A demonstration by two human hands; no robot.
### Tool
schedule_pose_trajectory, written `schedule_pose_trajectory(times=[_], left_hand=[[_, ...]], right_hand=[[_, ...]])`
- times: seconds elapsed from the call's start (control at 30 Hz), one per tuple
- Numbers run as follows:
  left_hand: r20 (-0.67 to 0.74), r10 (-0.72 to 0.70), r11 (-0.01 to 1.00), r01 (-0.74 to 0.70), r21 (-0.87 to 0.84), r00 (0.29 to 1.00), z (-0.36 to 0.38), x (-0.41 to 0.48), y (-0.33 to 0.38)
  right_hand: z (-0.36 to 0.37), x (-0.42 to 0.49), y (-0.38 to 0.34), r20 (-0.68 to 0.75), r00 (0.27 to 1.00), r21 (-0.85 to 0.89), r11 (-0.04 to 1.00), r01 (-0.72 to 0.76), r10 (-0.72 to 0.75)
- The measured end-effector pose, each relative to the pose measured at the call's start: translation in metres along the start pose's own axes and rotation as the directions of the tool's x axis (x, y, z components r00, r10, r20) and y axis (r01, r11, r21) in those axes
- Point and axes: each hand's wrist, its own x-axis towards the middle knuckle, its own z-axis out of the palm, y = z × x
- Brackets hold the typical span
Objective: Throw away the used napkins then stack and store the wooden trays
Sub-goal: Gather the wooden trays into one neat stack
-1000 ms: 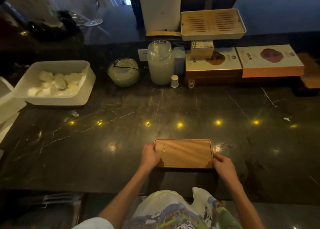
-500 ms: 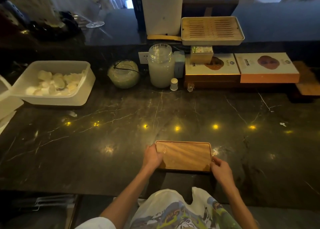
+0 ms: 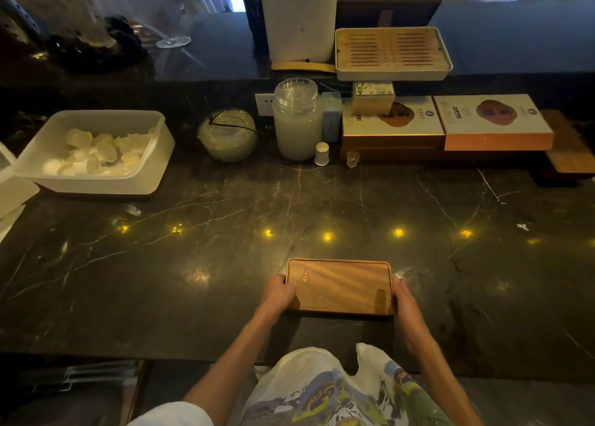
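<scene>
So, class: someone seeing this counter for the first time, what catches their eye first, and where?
The wooden tray near the front edge of the dark marble counter, held at its short ends by the left hand and right hand. Then the white tub of pale crumpled pieces at far left, and the slatted tray on the raised ledge behind.

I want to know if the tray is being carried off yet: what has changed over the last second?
Nothing has visibly changed. The left hand and the right hand still grip the short ends of the wooden tray, which stays at the near edge of the dark counter. The white tub and the boxes at the back have not moved.
</scene>
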Motion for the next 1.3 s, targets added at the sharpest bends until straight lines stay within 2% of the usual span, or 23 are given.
schedule_pose_trajectory(times=[0.17, 0.5, 0.67, 0.8, 0.87, 0.93, 0.97, 1.03, 1.1, 1.23, 1.3], left_hand=[[0.009, 0.018, 0.994, -0.017, -0.11, 1.0, 0.005, -0.002, -0.003], [-0.035, 0.019, 0.99, -0.024, -0.136, 0.999, 0.013, -0.006, -0.006], [-0.017, 0.041, 0.984, -0.043, -0.172, 0.999, 0.013, -0.005, -0.009], [-0.018, 0.114, 0.975, -0.115, -0.19, 0.993, 0.013, -0.012, -0.013], [-0.093, 0.257, 0.966, -0.259, -0.012, 0.962, 0.017, -0.015, -0.017], [-0.088, 0.405, 0.894, -0.374, 0.248, 0.91, 0.022, -0.017, -0.021], [-0.055, 0.46, 0.836, -0.411, 0.365, 0.886, 0.025, -0.017, -0.023], [0.021, 0.52, 0.718, -0.451, 0.531, 0.854, 0.029, -0.015, -0.027], [0.04, 0.53, 0.663, -0.443, 0.603, 0.847, 0.032, -0.014, -0.03], [0.026, 0.488, 0.728, -0.423, 0.539, 0.873, 0.03, -0.016, -0.03], [-0.042, 0.496, 0.794, -0.434, 0.426, 0.867, 0.026, -0.018, -0.026]], right_hand=[[0.005, 0.003, 0.007, -0.012, 0.998, 0.041, 0.998, -0.054, 0.054], [0.005, 0.006, 0.011, 0.011, 1.0, -0.002, 1.0, 0.027, -0.027], [0.004, 0.009, 0.014, 0.04, 0.997, -0.056, 0.997, 0.062, -0.06], [0.001, 0.009, 0.019, 0.053, 0.992, -0.217, 0.968, 0.124, -0.115], [-0.001, 0.007, 0.022, 0.05, 0.963, -0.443, 0.858, 0.26, -0.266], [-0.001, 0.007, 0.024, 0.098, 0.905, -0.698, 0.62, 0.36, -0.415], [-0.001, 0.007, 0.023, 0.137, 0.886, -0.782, 0.5, 0.372, -0.444], [0.0, 0.01, 0.024, 0.189, 0.888, -0.88, 0.328, 0.342, -0.42], [0.0, 0.011, 0.025, 0.191, 0.91, -0.919, 0.259, 0.298, -0.369], [-0.002, 0.013, 0.027, 0.188, 0.922, -0.901, 0.316, 0.299, -0.337], [0.0, 0.013, 0.024, 0.14, 0.923, -0.823, 0.476, 0.31, -0.358]])
